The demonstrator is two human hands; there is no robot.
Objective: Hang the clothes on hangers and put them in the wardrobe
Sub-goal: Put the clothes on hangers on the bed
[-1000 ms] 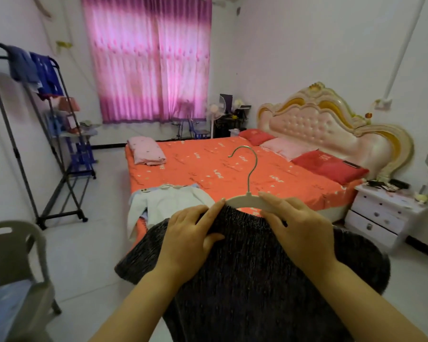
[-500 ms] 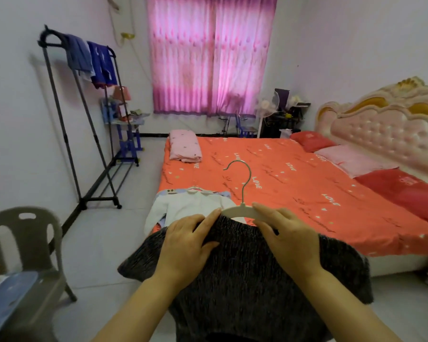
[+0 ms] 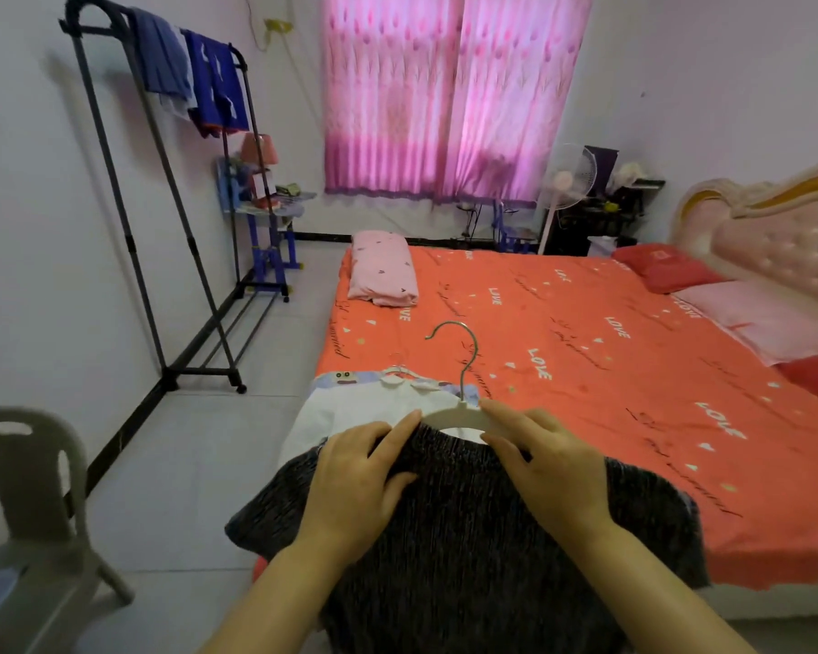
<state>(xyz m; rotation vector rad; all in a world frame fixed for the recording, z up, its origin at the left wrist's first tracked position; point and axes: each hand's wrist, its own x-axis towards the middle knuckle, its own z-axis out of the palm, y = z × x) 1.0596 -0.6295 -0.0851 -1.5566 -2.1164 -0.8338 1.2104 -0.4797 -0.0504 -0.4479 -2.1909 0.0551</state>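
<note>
1. Bedroom view: a pink curtain [image 3: 445, 96] covers the far wall, and a big bed [image 3: 610, 394] with an orange "LOVE" sheet fills the right side. A pink pillow [image 3: 383, 271] lies at its far left corner.
2. Along the left wall we've got a black clothes rack [image 3: 161, 228] with blue clothes [image 3: 199, 82] draped over the top bar. A grey plastic chair [image 3: 29, 512] sits in the near left corner.
3. We're holding the dark knit top [image 3: 468, 559] up in front of us, over the near corner of the bed. A white hanger [image 3: 459, 415] sits in its neckline, with the metal hook poking up.
4. Our left hand [image 3: 355, 483] is on one shoulder of the top. Its fingers [image 3: 400, 424] curl over the knit and the thumb presses into the fabric, so it's gripping the top there.
5. Our right hand [image 3: 548, 469] is on the other shoulder. The index finger lies along the hanger and the thumb is tucked at the collar, pinching the top.
6. Just past our hands, a white garment [image 3: 341, 413] lies flat on the bed on a second hanger [image 3: 390, 377], partly hidden by the dark top.
</note>
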